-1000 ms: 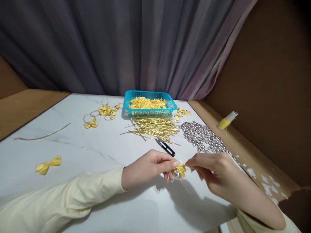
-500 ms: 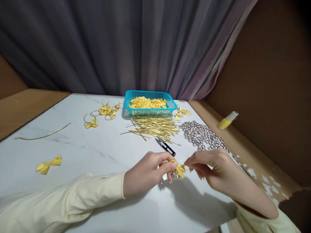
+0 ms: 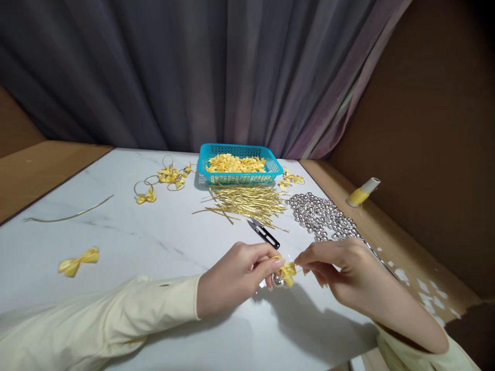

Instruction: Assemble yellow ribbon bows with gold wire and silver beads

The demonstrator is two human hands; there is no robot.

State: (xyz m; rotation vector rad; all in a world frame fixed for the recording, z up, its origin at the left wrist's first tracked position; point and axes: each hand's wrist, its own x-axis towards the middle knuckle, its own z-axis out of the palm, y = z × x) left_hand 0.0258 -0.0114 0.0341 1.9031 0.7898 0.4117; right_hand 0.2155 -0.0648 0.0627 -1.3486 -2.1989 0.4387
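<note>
Above the front of the table, my left hand (image 3: pixel 242 273) pinches a yellow ribbon bow (image 3: pixel 288 271) between thumb and fingers. A shiny silver bell (image 3: pixel 278 280) hangs just under the bow, beside my fingertips. My right hand (image 3: pixel 340 265) is closed in a pinch at the bow's right side. Something thin shows at its fingertips, too fine to tell whether needle or thread. Black thread snips (image 3: pixel 266 234) lie just beyond my left hand. A second yellow bow (image 3: pixel 78 262) rests alone on the left of the table.
A blue basket (image 3: pixel 240 179) of yellow bows stands at the back, with gold cords (image 3: pixel 247 203) piled before it. Silver bells (image 3: pixel 323 216) spread at the right, near a yellow thread spool (image 3: pixel 359 196). Looped bow pieces (image 3: pixel 170 176) and a single cord (image 3: pixel 71 214) lie at left.
Both hands stay almost in place with the bow. The right fingertips shift very slightly, and the silver bell shows a little more clearly below the bow.
</note>
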